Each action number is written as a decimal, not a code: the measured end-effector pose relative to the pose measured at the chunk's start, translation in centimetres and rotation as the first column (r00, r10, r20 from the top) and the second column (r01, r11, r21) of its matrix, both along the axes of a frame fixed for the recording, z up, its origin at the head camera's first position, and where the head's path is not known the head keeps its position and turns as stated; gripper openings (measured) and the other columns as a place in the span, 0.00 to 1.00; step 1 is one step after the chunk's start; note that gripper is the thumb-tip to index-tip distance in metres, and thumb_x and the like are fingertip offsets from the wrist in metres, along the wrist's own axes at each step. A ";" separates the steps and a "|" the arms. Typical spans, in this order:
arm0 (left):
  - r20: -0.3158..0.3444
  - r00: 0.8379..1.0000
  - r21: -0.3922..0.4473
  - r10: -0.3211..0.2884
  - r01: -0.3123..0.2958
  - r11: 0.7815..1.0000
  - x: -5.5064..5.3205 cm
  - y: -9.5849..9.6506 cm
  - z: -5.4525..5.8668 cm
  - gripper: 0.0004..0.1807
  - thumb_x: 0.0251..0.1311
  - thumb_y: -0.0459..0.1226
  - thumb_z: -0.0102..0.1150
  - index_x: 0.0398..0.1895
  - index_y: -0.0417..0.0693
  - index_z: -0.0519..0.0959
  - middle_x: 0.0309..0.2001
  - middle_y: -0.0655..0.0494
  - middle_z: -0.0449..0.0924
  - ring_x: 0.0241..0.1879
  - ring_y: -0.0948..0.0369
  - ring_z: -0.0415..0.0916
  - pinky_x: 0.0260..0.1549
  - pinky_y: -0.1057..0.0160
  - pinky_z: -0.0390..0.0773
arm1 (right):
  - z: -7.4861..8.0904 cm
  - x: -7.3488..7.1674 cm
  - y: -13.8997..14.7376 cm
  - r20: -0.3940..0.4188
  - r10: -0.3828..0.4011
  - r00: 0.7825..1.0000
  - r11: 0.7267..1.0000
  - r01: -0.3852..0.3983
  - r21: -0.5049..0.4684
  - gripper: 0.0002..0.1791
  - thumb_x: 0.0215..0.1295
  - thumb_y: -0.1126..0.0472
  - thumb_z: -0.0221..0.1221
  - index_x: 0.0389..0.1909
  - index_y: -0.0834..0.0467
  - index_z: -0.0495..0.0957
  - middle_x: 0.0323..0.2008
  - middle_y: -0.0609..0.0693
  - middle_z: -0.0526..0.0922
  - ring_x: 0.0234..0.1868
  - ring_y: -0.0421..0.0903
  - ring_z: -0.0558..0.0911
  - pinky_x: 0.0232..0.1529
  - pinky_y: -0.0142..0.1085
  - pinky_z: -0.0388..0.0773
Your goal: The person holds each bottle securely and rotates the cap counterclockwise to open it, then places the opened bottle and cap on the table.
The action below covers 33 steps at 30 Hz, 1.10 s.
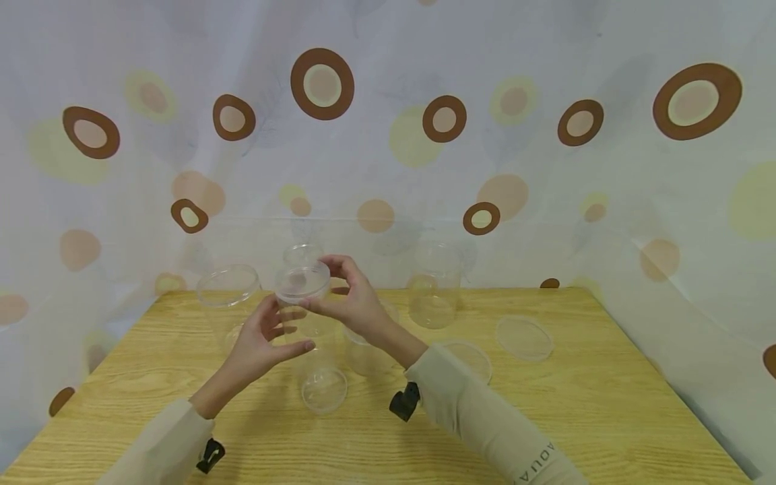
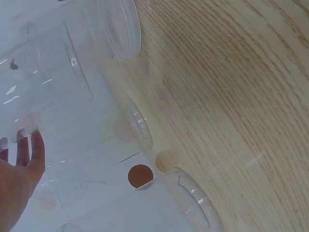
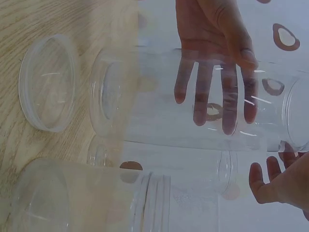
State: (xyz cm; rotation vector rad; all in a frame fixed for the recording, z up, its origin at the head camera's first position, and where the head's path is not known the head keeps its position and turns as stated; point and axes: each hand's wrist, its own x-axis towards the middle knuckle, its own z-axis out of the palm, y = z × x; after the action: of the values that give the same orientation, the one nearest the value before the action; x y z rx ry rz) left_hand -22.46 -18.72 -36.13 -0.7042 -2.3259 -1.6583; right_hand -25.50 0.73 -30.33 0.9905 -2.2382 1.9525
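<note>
A tall clear plastic jar [image 3: 154, 128] stands between the two hands, with the fingers of the left hand [image 1: 257, 343] seen through its wall. The left hand holds the jar's side, thumb toward the viewer. On the jar's top is a clear round lid [image 1: 303, 279]. The right hand [image 1: 358, 303] pinches this lid's rim between thumb and fingers. In the right wrist view, another clear lid [image 3: 47, 82] lies on the table near the jar's base. The left wrist view shows the left hand [image 2: 19, 176] at its lower left edge.
Other clear jars stand around: a wide one [image 1: 229, 286] on the left, one [image 1: 433, 296] at the back right, one [image 1: 370, 353] beside the right wrist. Two clear lids [image 1: 525, 339] lie right on the wooden table [image 1: 582, 404]. A patterned sheet [image 1: 388, 168] hangs behind.
</note>
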 end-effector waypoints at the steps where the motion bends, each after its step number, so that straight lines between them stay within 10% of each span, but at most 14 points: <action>1: -0.001 1.000 0.002 -0.005 0.005 1.000 0.0 0.0 0.0 0.43 0.45 0.28 0.67 0.66 0.54 0.57 0.58 0.62 0.66 0.54 0.53 0.72 0.48 0.55 0.75 | 0.0 -0.1 0.1 -0.004 0.014 1.000 1.000 -0.014 0.005 0.35 0.54 0.64 0.64 0.62 0.60 0.60 0.57 0.54 0.68 0.59 0.48 0.67 0.57 0.49 0.66; 20: -0.009 0.999 -0.009 -0.036 0.036 0.999 0.1 0.0 0.0 0.42 0.46 0.29 0.67 0.65 0.49 0.58 0.58 0.57 0.68 0.54 0.54 0.72 0.48 0.58 0.75 | 0.1 -1.1 1.0 0.087 0.236 0.968 0.962 -0.219 -0.163 0.33 0.58 0.56 0.62 0.62 0.56 0.58 0.58 0.58 0.68 0.47 0.47 0.74 0.48 0.41 0.76; 33: -0.022 1.000 -0.001 0.004 -0.004 1.000 -0.5 -0.2 0.3 0.39 0.45 0.30 0.68 0.62 0.49 0.60 0.60 0.56 0.66 0.54 0.66 0.72 0.49 0.57 0.75 | 1.4 -1.4 3.0 0.011 0.198 0.980 0.951 -0.189 -0.245 0.39 0.53 0.53 0.65 0.62 0.56 0.57 0.58 0.55 0.68 0.41 0.46 0.74 0.44 0.33 0.77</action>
State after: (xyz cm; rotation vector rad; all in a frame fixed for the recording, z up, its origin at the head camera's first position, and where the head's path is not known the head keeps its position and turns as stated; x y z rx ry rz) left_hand -22.92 -18.94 -35.82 -0.7136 -2.3119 -1.6395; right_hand -26.88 3.78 -28.97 1.1873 -1.9177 2.2717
